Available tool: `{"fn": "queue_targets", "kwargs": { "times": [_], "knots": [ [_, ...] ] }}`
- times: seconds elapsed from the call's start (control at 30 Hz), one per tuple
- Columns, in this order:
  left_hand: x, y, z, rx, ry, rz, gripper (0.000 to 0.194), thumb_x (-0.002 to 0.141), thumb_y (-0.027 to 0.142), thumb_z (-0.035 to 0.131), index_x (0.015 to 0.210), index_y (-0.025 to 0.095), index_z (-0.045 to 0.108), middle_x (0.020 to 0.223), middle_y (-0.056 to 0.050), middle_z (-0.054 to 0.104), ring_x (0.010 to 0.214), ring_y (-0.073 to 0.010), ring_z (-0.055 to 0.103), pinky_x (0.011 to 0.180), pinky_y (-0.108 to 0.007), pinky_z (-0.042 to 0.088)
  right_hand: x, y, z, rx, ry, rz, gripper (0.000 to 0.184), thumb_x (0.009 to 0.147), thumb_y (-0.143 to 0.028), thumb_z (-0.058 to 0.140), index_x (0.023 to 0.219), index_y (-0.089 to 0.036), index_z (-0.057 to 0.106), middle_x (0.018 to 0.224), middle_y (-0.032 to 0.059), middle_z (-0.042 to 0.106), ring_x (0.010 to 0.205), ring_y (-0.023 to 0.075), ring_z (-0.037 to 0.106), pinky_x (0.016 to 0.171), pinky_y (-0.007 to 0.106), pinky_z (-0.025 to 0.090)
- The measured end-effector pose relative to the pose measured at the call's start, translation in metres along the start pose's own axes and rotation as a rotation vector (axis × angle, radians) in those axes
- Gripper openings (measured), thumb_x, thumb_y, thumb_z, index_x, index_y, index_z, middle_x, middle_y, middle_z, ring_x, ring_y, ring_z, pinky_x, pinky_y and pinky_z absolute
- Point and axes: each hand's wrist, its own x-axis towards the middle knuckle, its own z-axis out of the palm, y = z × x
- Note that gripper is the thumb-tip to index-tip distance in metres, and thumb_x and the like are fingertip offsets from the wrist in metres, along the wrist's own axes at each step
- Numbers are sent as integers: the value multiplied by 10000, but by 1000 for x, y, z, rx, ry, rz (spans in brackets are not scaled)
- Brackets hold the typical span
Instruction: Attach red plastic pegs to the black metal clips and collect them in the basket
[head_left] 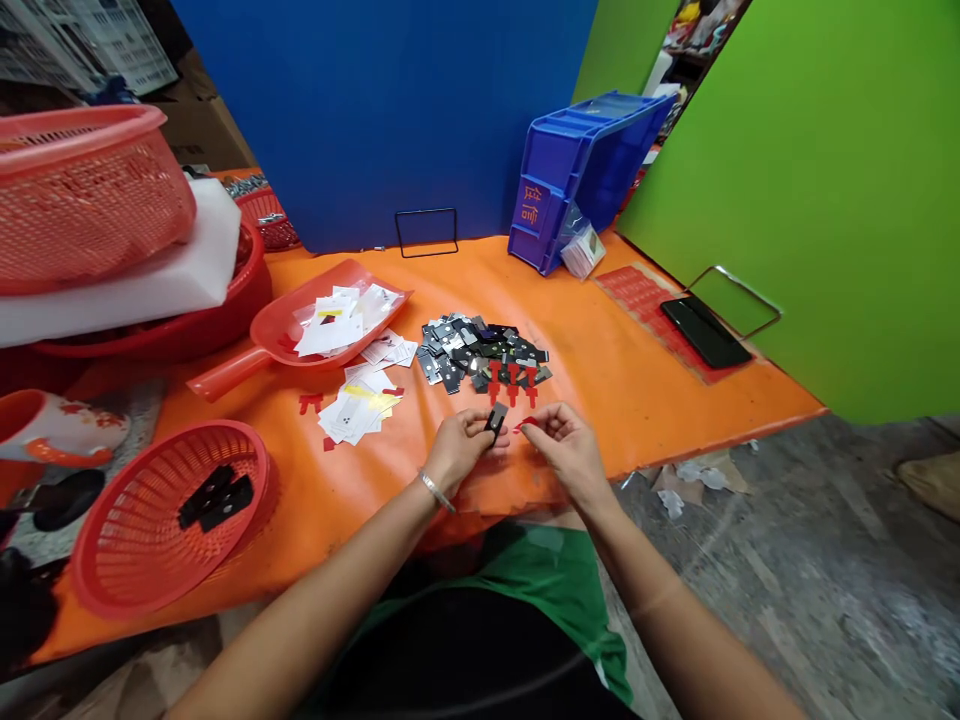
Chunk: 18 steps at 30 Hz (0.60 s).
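Observation:
Between its thumb and fingers my left hand grips a small flat black plate over the table's front part. Close by on the right, my right hand pinches a small red piece. A small gap separates the two pieces. Just beyond the hands lie several red T-shaped pieces in rows. Behind them spreads a heap of dark and silvery flat metal plates. White paper slips lie to the left, with some red scraps near them.
A red scoop holds more slips. At front left stands a red basket with several black plates inside, near a mug. A blue crate stands on its side at the back. A black phone lies right, before a green panel.

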Motion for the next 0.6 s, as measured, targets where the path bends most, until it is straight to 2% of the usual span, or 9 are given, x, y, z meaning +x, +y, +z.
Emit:
{"fn": "queue_targets", "kwargs": {
  "times": [0.17, 0.37, 0.6],
  "knots": [
    [-27, -16, -18, -47, -12, -92, 211, 742, -51, 544, 909, 71, 589, 814, -102, 697, 638, -138, 685, 622, -222, 566, -26, 9, 25, -25, -117, 8, 164, 711, -300, 660, 746, -201, 535, 670, -13, 565, 590, 124, 529, 534, 238, 443],
    [-25, -27, -25, -76, 3, -101, 234, 760, -74, 492, 926, 61, 587, 754, -88, 691, 589, -119, 673, 602, -206, 559, -36, 25, 31, -105, -120, -20, 133, 762, -296, 630, 788, -201, 540, 698, -16, 559, 573, 113, 518, 513, 228, 430],
    [-24, -28, -27, -85, -15, -94, 223, 764, -65, 489, 921, 61, 586, 811, -107, 694, 634, -131, 683, 622, -217, 563, -37, 28, 36, -93, -95, -14, 147, 764, -307, 636, 801, -203, 539, 706, -16, 554, 573, 115, 524, 525, 236, 459]
  ]
}}
